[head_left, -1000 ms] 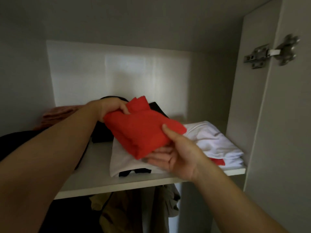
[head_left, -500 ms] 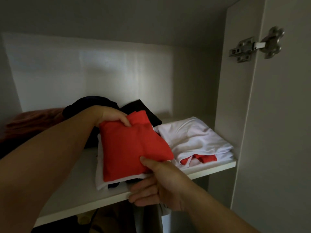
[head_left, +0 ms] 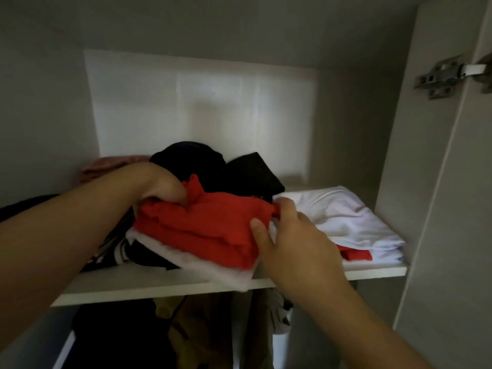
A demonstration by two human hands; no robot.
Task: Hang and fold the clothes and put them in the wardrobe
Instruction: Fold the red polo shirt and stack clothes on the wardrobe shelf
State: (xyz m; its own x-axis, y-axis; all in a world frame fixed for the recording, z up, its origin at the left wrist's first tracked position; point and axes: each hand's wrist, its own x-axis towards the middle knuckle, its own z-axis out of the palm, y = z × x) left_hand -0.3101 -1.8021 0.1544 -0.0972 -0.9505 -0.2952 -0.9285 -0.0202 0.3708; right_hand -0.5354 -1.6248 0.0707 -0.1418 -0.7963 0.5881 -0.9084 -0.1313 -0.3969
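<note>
Evidently, a good part of the job was done. Nearest the camera, below the shelf [head_left: 159,288], the hanging clothes [head_left: 202,334] filled the dim lower bay, so the hanging looked at least partly finished, though no rail or hangers could be made out.

At the shelf's front, the right hand [head_left: 290,235] held the near right end of the folded red garment [head_left: 207,230], with the thumb on top and the fingers curled round its corner. The red garment lay on a folded white garment [head_left: 213,267], which overhung the shelf edge a little. A black-and-white printed piece [head_left: 114,251] lay just beside it on the left. The left hand [head_left: 159,187] gripped the red garment's far left end, fingers curled down into the cloth. With both hands on it, the garment seemed set on the pile but not yet released.

To the right sat a neat white stack [head_left: 346,217] with a red piece [head_left: 356,254] between its layers, apparently finished. Farther back, the black clothes [head_left: 202,166] lay bunched rather than folded, and a pink garment [head_left: 111,166] sat at the far left; these probably needed tidying. Whether more clothes waited outside the wardrobe could not be told.
</note>
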